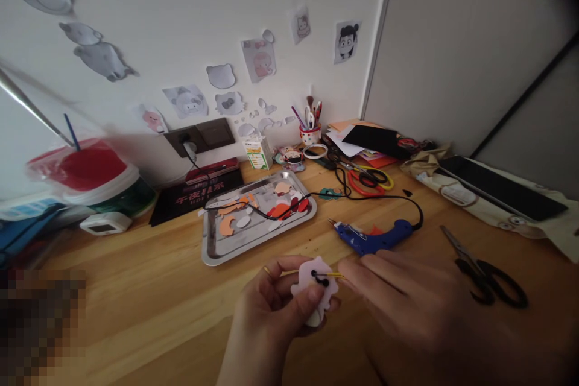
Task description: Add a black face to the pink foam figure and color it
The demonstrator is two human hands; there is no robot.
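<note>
My left hand (289,298) pinches a small pale pink cut-out (307,304) between thumb and fingers, just above the wooden table. The cut-out has a wavy outline and black marks like eyes on its face. In my right hand (398,295), partly blurred, is a thin yellow stick (335,275). Its dark, narrow tip meets the cut-out by the black marks; whether it presses or only hovers I cannot tell. Behind my hands lies a blue glue gun (375,238), nozzle towards the left. A metal tray (239,247) beyond them bears orange, red and white cut pieces.
Black-handled scissors (479,274) lie right of my right hand. The glue gun's black cable (384,197) crosses the table and tray. More scissors (368,180), a pen cup (310,134) and papers (375,140) stand behind. A red-lidded bucket (97,172) is at left.
</note>
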